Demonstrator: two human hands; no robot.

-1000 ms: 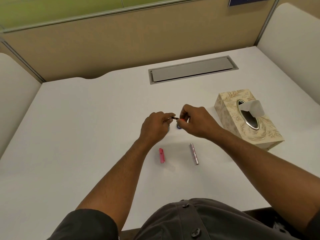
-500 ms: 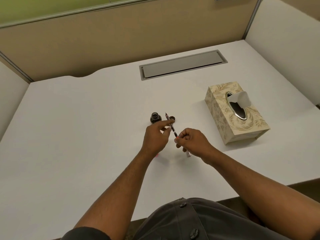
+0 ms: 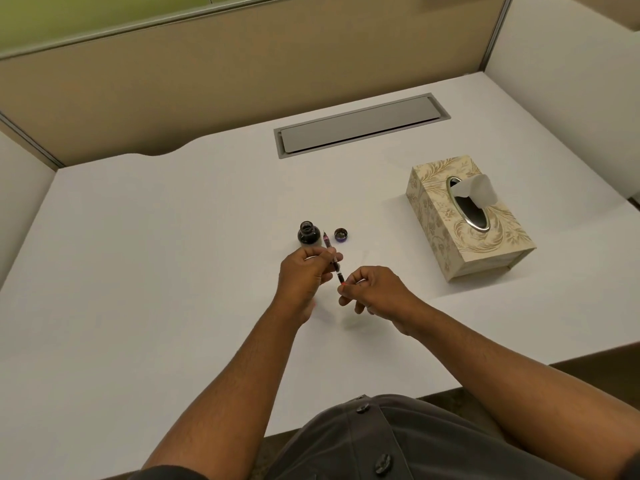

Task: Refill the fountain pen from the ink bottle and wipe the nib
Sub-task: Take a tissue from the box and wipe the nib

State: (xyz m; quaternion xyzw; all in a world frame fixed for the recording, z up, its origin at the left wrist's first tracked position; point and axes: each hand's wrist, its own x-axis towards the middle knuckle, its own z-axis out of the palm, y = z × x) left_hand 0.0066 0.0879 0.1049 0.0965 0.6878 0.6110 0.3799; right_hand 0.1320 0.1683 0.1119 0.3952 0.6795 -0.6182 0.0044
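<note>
- Fingers: left hand (image 3: 304,271) pinches the slim dark fountain pen section (image 3: 333,258) near its middle, thumb and forefinger closed on it; right hand (image 3: 372,289) nips the pen's red rear end between curled fingertips (image 3: 346,287). Both hold the pen off the desk, nib pointing away from the person.
- White laminate desk (image 3: 173,254): carries everything.
- Cream floral-patterned cardboard tissue box (image 3: 467,216): well to the right of the ink bottle, one white tissue standing out of its oval slot.
- Small round dark glass ink bottle (image 3: 309,233): open, upright, just beyond the left hand. Nib sits just beside its right shoulder, not in the mouth.
- Small purple-lined screw cap (image 3: 341,234): lying open-side up, just right of the bottle.
- Risks, as judgement: bottle is unsteadied, both hands being on the pen, so a knuckle nudge could tip it and spill. Twisting the rear end with the nib outside the ink could drip onto the desk.
</note>
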